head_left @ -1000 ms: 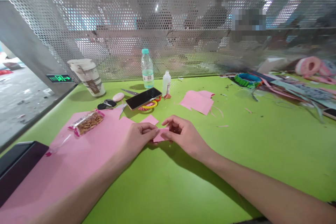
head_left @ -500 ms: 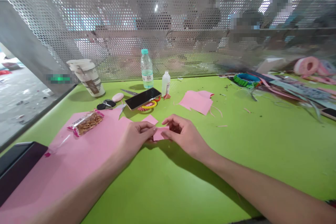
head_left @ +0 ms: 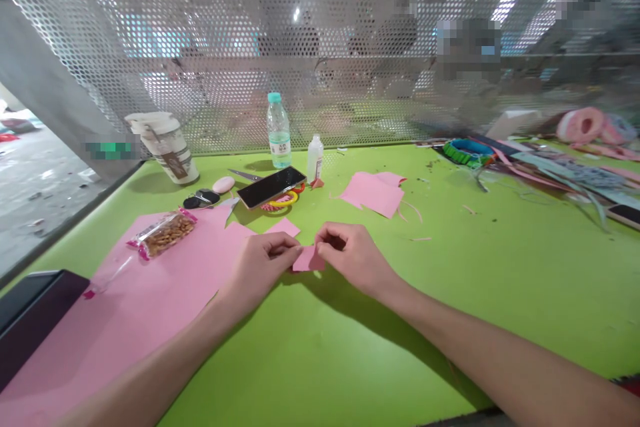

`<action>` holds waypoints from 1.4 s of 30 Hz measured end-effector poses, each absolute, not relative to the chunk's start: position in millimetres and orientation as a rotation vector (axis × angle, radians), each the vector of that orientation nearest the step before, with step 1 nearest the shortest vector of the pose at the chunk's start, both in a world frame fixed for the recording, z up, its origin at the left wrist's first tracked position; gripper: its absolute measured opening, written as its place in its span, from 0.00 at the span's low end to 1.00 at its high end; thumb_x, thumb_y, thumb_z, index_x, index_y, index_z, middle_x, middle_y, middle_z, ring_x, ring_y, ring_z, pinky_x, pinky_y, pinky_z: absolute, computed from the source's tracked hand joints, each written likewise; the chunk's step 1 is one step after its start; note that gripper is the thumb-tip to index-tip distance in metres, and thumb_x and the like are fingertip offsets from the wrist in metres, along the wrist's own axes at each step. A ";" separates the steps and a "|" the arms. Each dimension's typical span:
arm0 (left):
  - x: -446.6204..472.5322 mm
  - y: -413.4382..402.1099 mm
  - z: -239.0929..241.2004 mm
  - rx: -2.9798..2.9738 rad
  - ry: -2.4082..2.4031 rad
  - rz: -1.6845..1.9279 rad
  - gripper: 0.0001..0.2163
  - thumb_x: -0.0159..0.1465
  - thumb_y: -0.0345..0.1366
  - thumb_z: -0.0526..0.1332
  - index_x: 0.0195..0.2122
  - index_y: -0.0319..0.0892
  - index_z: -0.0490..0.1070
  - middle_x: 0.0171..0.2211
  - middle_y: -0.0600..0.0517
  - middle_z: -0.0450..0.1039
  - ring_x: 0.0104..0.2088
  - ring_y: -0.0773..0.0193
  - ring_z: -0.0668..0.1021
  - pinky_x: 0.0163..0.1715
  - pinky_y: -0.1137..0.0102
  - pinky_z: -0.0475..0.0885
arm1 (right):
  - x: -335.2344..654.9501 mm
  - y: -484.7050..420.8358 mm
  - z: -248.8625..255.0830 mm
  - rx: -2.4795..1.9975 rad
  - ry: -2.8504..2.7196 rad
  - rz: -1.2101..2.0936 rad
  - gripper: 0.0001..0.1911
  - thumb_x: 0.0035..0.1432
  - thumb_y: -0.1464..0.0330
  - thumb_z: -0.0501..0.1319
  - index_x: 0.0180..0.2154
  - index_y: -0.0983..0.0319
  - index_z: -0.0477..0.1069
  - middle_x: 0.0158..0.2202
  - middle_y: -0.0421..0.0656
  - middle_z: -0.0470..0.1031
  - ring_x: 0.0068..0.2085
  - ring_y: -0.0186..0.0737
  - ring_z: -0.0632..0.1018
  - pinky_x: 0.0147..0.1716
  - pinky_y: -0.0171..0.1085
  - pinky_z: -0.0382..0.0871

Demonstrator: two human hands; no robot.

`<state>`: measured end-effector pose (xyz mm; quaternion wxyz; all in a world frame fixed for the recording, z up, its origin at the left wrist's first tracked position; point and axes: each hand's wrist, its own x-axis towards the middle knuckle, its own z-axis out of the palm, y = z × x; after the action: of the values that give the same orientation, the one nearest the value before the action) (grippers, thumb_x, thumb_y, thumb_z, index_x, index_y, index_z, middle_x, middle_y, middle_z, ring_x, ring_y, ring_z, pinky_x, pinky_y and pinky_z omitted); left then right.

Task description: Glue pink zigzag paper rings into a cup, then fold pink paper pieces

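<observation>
Between my two hands is a small piece of pink paper [head_left: 309, 260], held just above the green table. My left hand [head_left: 267, 257] pinches its left end between thumb and fingers. At the upper right edge, my right hand [head_left: 347, 253] grips it with thumb and fingertips pressed together. Beyond the left fingers lies another small pink paper piece [head_left: 284, 227]. A large pink sheet [head_left: 165, 300] spreads under and beside my left forearm. Farther off, a cut pink paper [head_left: 373, 193] rests flat.
A phone [head_left: 273, 187] lies on yellow-handled scissors [head_left: 284, 200]. Behind stand a small white bottle [head_left: 315, 159] and a water bottle [head_left: 279, 137]. A paper cup [head_left: 167, 150], a nut packet [head_left: 165, 233] and a dark box [head_left: 35, 313] are at left. Ribbons [head_left: 555, 170] pile up at right.
My right thumb and fingers have closed together at the paper's upper edge, where they were spread more before. More of the small paper now shows below the fingers.
</observation>
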<state>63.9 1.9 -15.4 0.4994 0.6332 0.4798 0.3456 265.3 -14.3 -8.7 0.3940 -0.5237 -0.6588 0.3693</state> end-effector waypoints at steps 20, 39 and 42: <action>60.6 1.0 -6.3 1.675 1.124 0.858 0.08 0.61 0.36 0.65 0.28 0.40 0.80 0.23 0.54 0.76 0.25 0.68 0.73 0.25 0.74 0.63 | 257.5 -25.6 -6.9 -1.217 -1.866 0.692 0.10 0.64 0.75 0.61 0.29 0.61 0.74 0.29 0.39 0.76 0.31 0.37 0.73 0.31 0.37 0.61; 61.7 0.8 -14.7 1.379 1.045 0.814 0.17 0.67 0.49 0.69 0.32 0.38 0.81 0.28 0.48 0.81 0.27 0.64 0.80 0.28 0.71 0.75 | 261.3 -20.1 -14.0 -1.206 -1.703 0.750 0.06 0.66 0.69 0.64 0.45 0.58 0.71 0.43 0.43 0.78 0.42 0.44 0.78 0.42 0.42 0.74; 60.9 2.1 -15.8 1.367 1.041 0.816 0.16 0.65 0.47 0.71 0.29 0.39 0.78 0.26 0.50 0.79 0.25 0.67 0.78 0.26 0.73 0.72 | 258.4 -26.4 -10.1 -1.127 -1.913 0.609 0.07 0.64 0.69 0.67 0.42 0.58 0.69 0.45 0.44 0.76 0.46 0.47 0.78 0.47 0.45 0.74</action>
<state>60.9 2.1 -15.8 0.5807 0.5850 0.4455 0.3493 258.4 -26.4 -10.1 0.4077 -0.4470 -0.7587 0.2414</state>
